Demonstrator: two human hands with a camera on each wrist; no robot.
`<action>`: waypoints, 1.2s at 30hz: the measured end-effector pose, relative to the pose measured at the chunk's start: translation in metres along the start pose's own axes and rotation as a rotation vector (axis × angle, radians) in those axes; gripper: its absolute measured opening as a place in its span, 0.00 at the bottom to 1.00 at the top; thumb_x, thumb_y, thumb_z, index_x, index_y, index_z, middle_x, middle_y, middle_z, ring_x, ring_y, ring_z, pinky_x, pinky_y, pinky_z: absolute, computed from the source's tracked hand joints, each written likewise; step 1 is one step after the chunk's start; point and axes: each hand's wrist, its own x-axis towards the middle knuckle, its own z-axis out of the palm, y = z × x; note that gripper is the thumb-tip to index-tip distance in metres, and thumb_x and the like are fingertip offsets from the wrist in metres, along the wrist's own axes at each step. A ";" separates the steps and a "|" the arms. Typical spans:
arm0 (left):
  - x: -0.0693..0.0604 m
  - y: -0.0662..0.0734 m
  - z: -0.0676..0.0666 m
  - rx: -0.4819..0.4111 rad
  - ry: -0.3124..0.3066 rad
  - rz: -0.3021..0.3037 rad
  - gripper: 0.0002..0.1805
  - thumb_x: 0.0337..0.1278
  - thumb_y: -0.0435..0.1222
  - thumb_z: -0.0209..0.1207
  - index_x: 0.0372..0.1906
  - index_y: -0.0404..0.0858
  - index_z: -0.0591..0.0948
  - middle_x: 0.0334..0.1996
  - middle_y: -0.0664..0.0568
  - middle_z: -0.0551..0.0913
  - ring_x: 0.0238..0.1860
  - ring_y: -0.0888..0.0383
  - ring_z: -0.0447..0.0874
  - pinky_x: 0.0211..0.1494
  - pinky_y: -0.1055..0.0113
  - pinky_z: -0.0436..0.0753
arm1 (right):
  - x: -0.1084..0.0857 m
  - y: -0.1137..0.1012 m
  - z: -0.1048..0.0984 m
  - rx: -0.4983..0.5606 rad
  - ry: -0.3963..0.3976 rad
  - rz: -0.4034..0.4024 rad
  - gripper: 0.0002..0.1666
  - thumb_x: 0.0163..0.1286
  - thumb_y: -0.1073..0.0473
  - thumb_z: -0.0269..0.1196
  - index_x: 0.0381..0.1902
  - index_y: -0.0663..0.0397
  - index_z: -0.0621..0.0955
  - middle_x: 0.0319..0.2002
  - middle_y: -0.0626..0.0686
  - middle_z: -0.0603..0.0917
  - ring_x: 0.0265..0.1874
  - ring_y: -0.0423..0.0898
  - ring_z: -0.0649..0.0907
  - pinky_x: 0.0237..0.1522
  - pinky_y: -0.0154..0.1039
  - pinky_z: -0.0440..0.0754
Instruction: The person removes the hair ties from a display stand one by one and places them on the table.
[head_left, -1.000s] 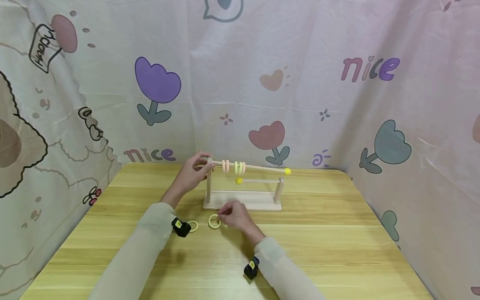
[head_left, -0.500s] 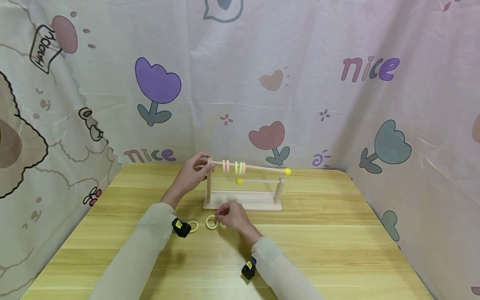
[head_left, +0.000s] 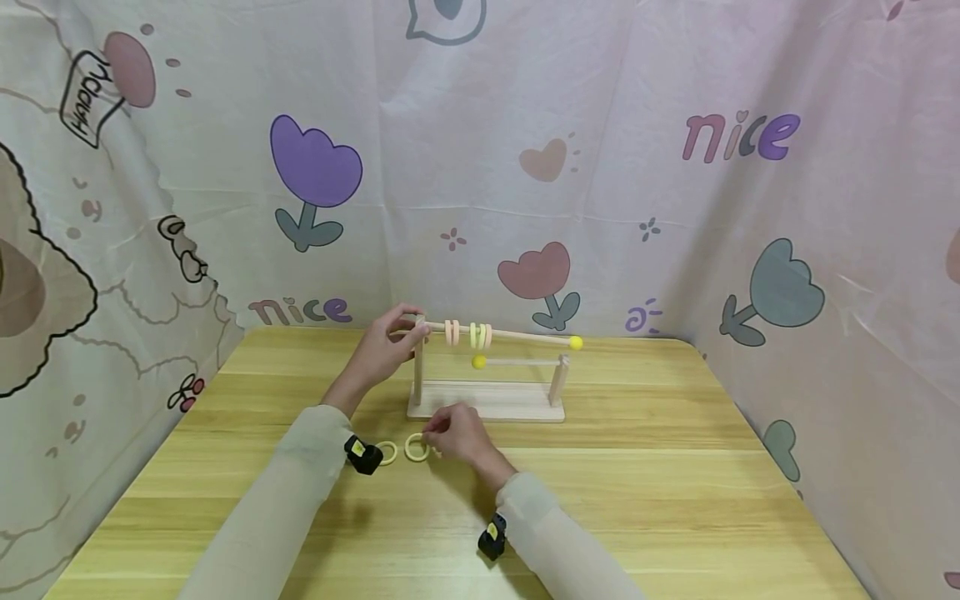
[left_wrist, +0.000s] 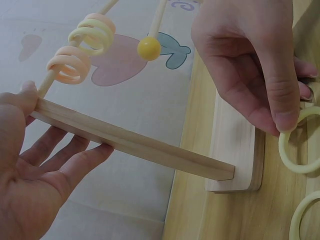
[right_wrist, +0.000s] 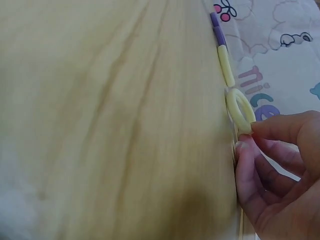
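Observation:
A wooden stand (head_left: pixel 517 406) has two posts on a flat base. My left hand (head_left: pixel 377 352) grips the top of its taller left post, thumb above and fingertips against the wood in the left wrist view. From there a rod carries orange rings (head_left: pixel 452 332) and yellow-green rings (head_left: pixel 476 336), ending in a yellow ball (head_left: pixel 576 342). In front of the base, my right hand (head_left: pixel 459 437) pinches a pale yellow ring (right_wrist: pixel 233 107) between thumb and fingertips. Left of it, a second yellow ring (head_left: pixel 395 452) lies on the table, partly behind the left wrist camera.
A lower rod with a yellow ball (head_left: pixel 478 362) reaches left from the short right post (head_left: pixel 558 382). Purple rings (right_wrist: pixel 218 35) lie farther off in the right wrist view. Patterned cloth (head_left: pixel 622 192) hangs behind the wooden table (head_left: pixel 660 492).
My right hand has shifted slightly left with the pinched ring, closer to the second yellow ring. The left hand and the stand have stayed in place.

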 end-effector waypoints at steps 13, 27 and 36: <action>0.000 0.000 0.000 -0.012 -0.005 -0.005 0.20 0.76 0.48 0.58 0.64 0.45 0.74 0.62 0.34 0.80 0.62 0.35 0.83 0.59 0.44 0.85 | 0.001 -0.003 0.004 -0.087 0.024 -0.038 0.03 0.60 0.65 0.75 0.27 0.57 0.89 0.25 0.52 0.90 0.20 0.31 0.77 0.27 0.25 0.76; 0.001 -0.001 0.000 -0.023 -0.007 -0.010 0.20 0.75 0.48 0.58 0.63 0.44 0.74 0.61 0.34 0.80 0.61 0.35 0.84 0.60 0.43 0.85 | 0.000 -0.004 0.006 -0.185 0.045 -0.053 0.04 0.59 0.63 0.74 0.25 0.52 0.90 0.24 0.49 0.90 0.19 0.29 0.76 0.27 0.25 0.75; 0.001 -0.002 0.000 -0.024 -0.006 -0.009 0.21 0.75 0.48 0.59 0.63 0.44 0.74 0.61 0.34 0.80 0.62 0.34 0.83 0.60 0.43 0.85 | -0.001 -0.005 0.005 -0.179 0.039 -0.049 0.04 0.59 0.63 0.74 0.25 0.53 0.90 0.24 0.49 0.90 0.19 0.30 0.76 0.27 0.25 0.75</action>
